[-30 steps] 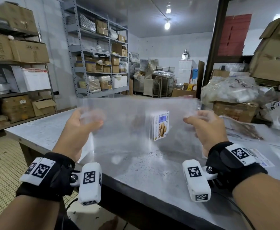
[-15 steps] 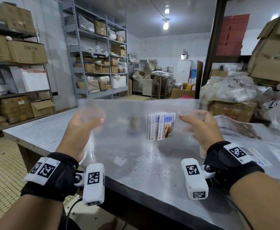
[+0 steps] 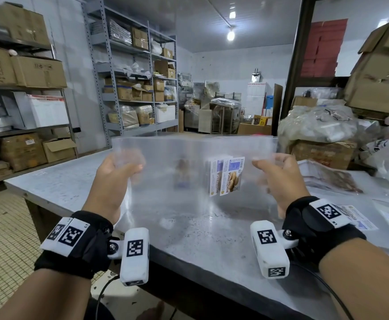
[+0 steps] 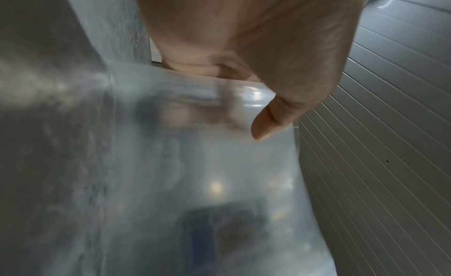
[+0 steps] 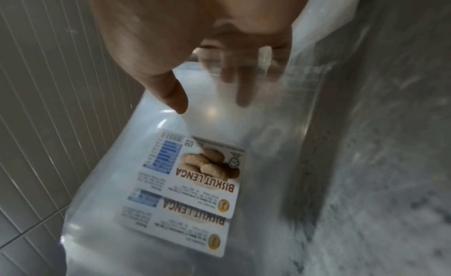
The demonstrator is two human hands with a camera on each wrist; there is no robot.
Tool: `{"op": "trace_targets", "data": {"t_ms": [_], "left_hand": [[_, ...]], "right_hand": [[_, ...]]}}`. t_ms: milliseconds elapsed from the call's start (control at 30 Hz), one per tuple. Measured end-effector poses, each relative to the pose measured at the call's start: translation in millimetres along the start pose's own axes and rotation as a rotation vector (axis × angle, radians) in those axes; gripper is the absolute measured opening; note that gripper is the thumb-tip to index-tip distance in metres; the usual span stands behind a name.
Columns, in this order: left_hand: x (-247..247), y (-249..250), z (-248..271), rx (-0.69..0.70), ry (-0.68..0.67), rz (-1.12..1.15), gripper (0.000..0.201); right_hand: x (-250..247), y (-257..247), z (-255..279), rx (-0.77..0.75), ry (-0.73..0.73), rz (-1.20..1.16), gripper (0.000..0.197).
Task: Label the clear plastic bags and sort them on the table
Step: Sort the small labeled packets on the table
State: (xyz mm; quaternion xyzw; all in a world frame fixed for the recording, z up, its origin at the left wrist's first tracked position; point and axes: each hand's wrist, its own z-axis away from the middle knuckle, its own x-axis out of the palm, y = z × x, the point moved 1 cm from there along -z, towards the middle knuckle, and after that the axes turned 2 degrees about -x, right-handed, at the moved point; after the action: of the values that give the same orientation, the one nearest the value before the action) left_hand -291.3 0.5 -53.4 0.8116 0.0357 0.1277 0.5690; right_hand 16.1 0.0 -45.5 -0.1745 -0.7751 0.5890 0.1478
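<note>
You pinch the labelled clear bags (image 3: 189, 172) upright above the surface (image 3: 212, 239), left hand (image 3: 117, 172) and right hand (image 3: 279, 174) each grasping a top corner, probably to square the stack before sorting

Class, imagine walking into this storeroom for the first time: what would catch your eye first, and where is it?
First, the stack of clear plastic bags held up over the grey table, pinched at its upper corners by the left hand and the right hand. Next, the biscuit labels reading "BISKUT LENGA", right of the stack's centre. Behind, shelves of cardboard boxes line the left wall.
</note>
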Motion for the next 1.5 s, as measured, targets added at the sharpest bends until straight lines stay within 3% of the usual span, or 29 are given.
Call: {"op": "trace_targets", "data": {"t_ms": [467, 567, 700, 867, 1033, 1200, 1300, 1433, 1500], "left_hand": [[2.6, 0.3, 1.4, -0.002, 0.037, -0.039, 0.025], [5.2, 1.9, 2.7, -0.009, 0.027, -0.029, 0.028], [5.8, 2.3, 1.6, -0.015, 0.035, -0.044, 0.026], [10.8, 0.9, 1.3, -0.029, 0.016, -0.075, 0.029], [8.8, -3.4, -1.0, -0.062, 0.013, -0.173, 0.026], [6.8, -6.7, -3.6, -0.109, 0.004, -0.267, 0.015], [8.5, -8.3, -1.6, -0.161, -0.067, -0.306, 0.022], [7.3, -9.6, -1.4, -0.234, -0.017, -0.309, 0.049], [7.3, -6.4, 0.7, -0.250, -0.022, -0.301, 0.042]], "right_hand": [[4.2, -0.9, 4.4, 0.061, -0.141, 0.084, 0.051], [6.3, 1.7, 5.3, 0.072, -0.180, 0.100, 0.044], [1.9, 1.4, 4.1, 0.019, -0.073, 0.089, 0.027], [3.0, -2.0, 8.1, 0.027, -0.136, 0.014, 0.038], [2.9, -1.1, 6.1, 0.039, -0.118, 0.093, 0.018], [4.4, -1.8, 6.1, 0.043, -0.149, 0.113, 0.021], [5.9, -0.8, 6.3, 0.044, -0.178, 0.136, 0.013], [7.3, -0.1, 6.5, 0.054, -0.198, 0.153, 0.015], [6.8, -0.8, 6.3, 0.043, -0.193, 0.149, 0.017]]}}
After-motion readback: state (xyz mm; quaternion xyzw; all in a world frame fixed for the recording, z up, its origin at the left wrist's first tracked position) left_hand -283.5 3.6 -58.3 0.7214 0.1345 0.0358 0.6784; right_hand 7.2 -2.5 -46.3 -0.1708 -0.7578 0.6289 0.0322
